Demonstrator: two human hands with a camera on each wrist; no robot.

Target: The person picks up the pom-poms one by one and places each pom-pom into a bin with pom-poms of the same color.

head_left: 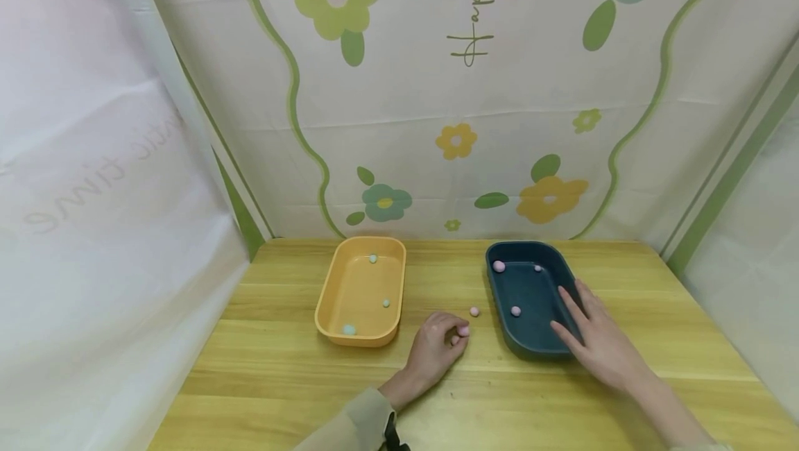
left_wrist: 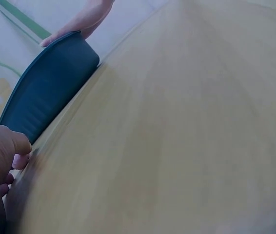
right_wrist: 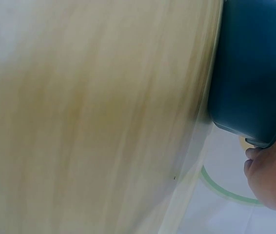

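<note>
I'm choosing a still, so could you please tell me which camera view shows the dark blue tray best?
The head view, because only it looks into the dark blue tray, showing three pink balls inside. Both wrist views show just its outer side.

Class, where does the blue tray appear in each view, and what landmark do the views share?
Head: blue tray, lower half, right of centre.
Left wrist: blue tray, upper left.
Right wrist: blue tray, upper right.
Shared landmark: the right hand, at the blue tray's rim in each.
</note>
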